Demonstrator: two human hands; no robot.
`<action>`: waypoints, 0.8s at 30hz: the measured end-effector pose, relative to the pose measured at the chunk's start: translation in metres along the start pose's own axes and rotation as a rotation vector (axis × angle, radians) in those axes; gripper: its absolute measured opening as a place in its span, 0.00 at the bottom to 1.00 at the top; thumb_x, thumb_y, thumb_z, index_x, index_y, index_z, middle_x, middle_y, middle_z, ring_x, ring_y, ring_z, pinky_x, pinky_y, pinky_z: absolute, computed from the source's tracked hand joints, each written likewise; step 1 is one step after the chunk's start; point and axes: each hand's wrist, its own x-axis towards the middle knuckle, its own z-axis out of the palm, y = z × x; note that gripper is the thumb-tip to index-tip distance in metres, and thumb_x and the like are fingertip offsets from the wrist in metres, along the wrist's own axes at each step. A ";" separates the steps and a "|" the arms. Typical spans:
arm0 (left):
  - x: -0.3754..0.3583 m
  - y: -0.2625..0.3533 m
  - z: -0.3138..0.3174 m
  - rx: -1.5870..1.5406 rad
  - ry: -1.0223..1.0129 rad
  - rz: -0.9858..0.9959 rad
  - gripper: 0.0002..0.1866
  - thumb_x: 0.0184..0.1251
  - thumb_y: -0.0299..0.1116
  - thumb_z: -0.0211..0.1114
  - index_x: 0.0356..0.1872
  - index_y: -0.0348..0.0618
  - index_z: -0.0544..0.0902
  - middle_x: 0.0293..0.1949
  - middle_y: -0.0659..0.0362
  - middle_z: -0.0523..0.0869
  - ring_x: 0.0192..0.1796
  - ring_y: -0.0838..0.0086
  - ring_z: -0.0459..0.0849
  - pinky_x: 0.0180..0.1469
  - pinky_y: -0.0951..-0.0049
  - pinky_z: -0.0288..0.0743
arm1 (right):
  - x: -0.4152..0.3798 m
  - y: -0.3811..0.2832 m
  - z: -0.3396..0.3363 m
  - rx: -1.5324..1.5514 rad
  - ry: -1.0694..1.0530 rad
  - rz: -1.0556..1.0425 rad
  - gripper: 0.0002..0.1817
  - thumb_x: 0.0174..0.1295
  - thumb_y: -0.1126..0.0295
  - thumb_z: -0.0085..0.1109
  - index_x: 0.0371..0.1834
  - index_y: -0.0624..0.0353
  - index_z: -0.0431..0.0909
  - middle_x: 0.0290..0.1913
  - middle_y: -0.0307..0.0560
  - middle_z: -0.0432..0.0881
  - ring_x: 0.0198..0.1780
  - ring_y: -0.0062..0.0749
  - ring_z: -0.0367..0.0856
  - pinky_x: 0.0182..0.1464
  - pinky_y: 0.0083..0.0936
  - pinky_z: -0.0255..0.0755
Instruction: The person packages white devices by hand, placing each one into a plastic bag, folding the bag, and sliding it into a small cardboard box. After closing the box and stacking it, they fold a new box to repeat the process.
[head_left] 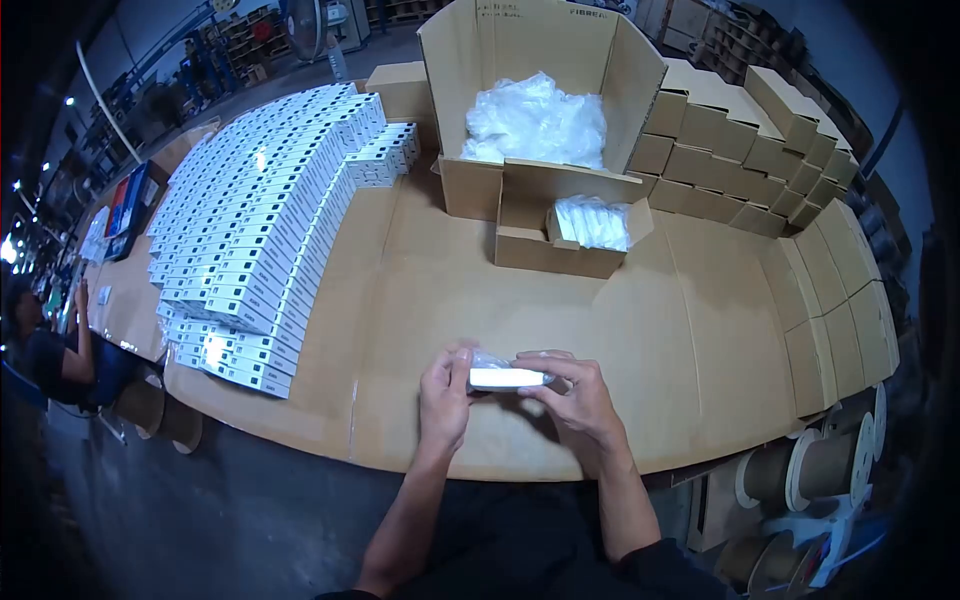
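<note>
Between my two hands, above the cardboard-covered table (470,300), is a small white box (507,378) with clear plastic film on it. My left hand (446,392) grips its left end, thumb on top. At the right end, the fingers and thumb of my right hand (572,392) close on the box and its plastic. Beyond my hands stands an open small carton (560,258) holding several plastic-wrapped white packs (592,222). Behind that, a large open carton (545,45) holds a heap of clear plastic bags (535,120).
Stacked white boxes (250,220) fill the table's left side. Brown cartons (740,140) are piled at the back right, with more cartons (835,290) along the right edge. Cable spools (835,465) stand below right. Another person (60,345) sits at far left.
</note>
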 end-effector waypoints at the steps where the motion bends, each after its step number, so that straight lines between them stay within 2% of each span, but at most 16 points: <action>1: -0.004 0.008 0.004 -0.006 -0.001 0.004 0.25 0.87 0.41 0.52 0.75 0.39 0.65 0.56 0.44 0.84 0.50 0.64 0.90 0.50 0.63 0.90 | -0.001 0.002 0.001 -0.005 0.009 0.012 0.17 0.57 0.77 0.75 0.52 0.61 0.89 0.50 0.55 0.91 0.54 0.45 0.88 0.61 0.37 0.79; 4: -0.011 0.021 0.001 0.032 -0.225 0.101 0.36 0.86 0.35 0.52 0.84 0.50 0.44 0.65 0.43 0.78 0.59 0.62 0.87 0.54 0.63 0.89 | -0.002 0.008 0.001 0.024 0.029 0.057 0.16 0.57 0.78 0.74 0.50 0.62 0.89 0.54 0.55 0.89 0.58 0.46 0.86 0.65 0.39 0.77; 5: -0.011 0.010 -0.003 0.149 -0.267 0.284 0.38 0.82 0.27 0.56 0.85 0.47 0.47 0.68 0.45 0.76 0.65 0.61 0.82 0.61 0.64 0.84 | -0.003 0.010 0.000 0.069 0.026 0.078 0.16 0.57 0.78 0.74 0.50 0.62 0.89 0.56 0.54 0.89 0.60 0.47 0.85 0.67 0.40 0.76; 6: -0.012 0.010 -0.005 0.268 -0.302 0.334 0.36 0.80 0.24 0.58 0.83 0.46 0.53 0.69 0.45 0.74 0.68 0.61 0.79 0.62 0.64 0.84 | -0.003 0.011 -0.001 0.115 0.023 0.097 0.16 0.57 0.78 0.73 0.50 0.62 0.89 0.58 0.53 0.88 0.62 0.47 0.84 0.68 0.41 0.75; 8: -0.011 0.019 -0.007 0.508 -0.376 0.445 0.33 0.75 0.18 0.62 0.79 0.42 0.66 0.72 0.47 0.72 0.74 0.61 0.73 0.64 0.64 0.83 | -0.001 0.004 0.000 0.017 0.054 -0.039 0.16 0.57 0.79 0.73 0.51 0.62 0.88 0.59 0.51 0.88 0.65 0.48 0.82 0.70 0.42 0.74; 9: -0.012 0.025 -0.006 0.463 -0.373 0.374 0.24 0.73 0.16 0.62 0.69 0.37 0.77 0.72 0.49 0.73 0.75 0.62 0.72 0.69 0.65 0.77 | -0.001 0.001 0.000 -0.034 0.068 -0.108 0.17 0.57 0.79 0.72 0.51 0.62 0.88 0.60 0.50 0.87 0.67 0.48 0.80 0.70 0.43 0.74; 12: -0.005 0.027 -0.020 0.320 -0.494 0.208 0.20 0.74 0.16 0.62 0.65 0.36 0.80 0.73 0.49 0.73 0.75 0.63 0.73 0.71 0.66 0.75 | 0.000 0.002 -0.001 -0.032 0.036 -0.142 0.18 0.56 0.79 0.72 0.52 0.62 0.88 0.59 0.48 0.88 0.69 0.49 0.78 0.70 0.43 0.74; 13: -0.004 0.028 -0.023 0.366 -0.479 0.203 0.18 0.73 0.18 0.64 0.61 0.37 0.82 0.72 0.49 0.75 0.74 0.63 0.74 0.69 0.67 0.75 | 0.000 0.004 -0.001 -0.022 0.030 -0.154 0.18 0.57 0.79 0.72 0.52 0.61 0.88 0.57 0.47 0.89 0.65 0.49 0.80 0.66 0.40 0.76; 16: -0.002 0.033 -0.026 0.505 -0.477 0.250 0.15 0.73 0.20 0.65 0.59 0.34 0.83 0.70 0.48 0.76 0.67 0.68 0.78 0.64 0.69 0.75 | 0.001 -0.001 -0.015 -0.131 -0.078 -0.109 0.19 0.56 0.79 0.72 0.53 0.59 0.88 0.55 0.46 0.89 0.61 0.48 0.82 0.61 0.38 0.79; 17: -0.002 0.035 -0.026 0.519 -0.481 0.261 0.15 0.73 0.20 0.65 0.58 0.34 0.83 0.70 0.49 0.77 0.67 0.68 0.78 0.64 0.70 0.75 | 0.005 -0.006 -0.018 -0.230 -0.058 -0.222 0.15 0.58 0.76 0.72 0.50 0.58 0.88 0.49 0.44 0.90 0.52 0.44 0.85 0.51 0.37 0.82; 20: 0.003 0.042 -0.025 0.546 -0.503 0.276 0.15 0.72 0.20 0.66 0.58 0.34 0.84 0.69 0.50 0.78 0.66 0.69 0.79 0.63 0.70 0.75 | 0.013 -0.008 -0.029 -0.439 -0.191 -0.340 0.12 0.60 0.74 0.71 0.47 0.56 0.86 0.44 0.43 0.88 0.44 0.44 0.86 0.44 0.37 0.82; 21: 0.006 0.043 -0.025 0.549 -0.517 0.278 0.15 0.72 0.20 0.66 0.58 0.35 0.84 0.68 0.50 0.78 0.66 0.69 0.79 0.62 0.70 0.75 | 0.015 -0.013 -0.030 -0.433 -0.213 -0.369 0.10 0.61 0.72 0.70 0.45 0.54 0.84 0.39 0.44 0.84 0.37 0.45 0.85 0.38 0.37 0.82; 24: 0.025 0.039 -0.030 0.532 -0.583 0.316 0.19 0.73 0.20 0.65 0.63 0.35 0.80 0.72 0.49 0.74 0.70 0.68 0.76 0.64 0.71 0.76 | 0.026 -0.018 -0.038 -0.470 -0.322 -0.341 0.12 0.60 0.74 0.70 0.46 0.54 0.84 0.38 0.47 0.82 0.37 0.47 0.85 0.39 0.37 0.83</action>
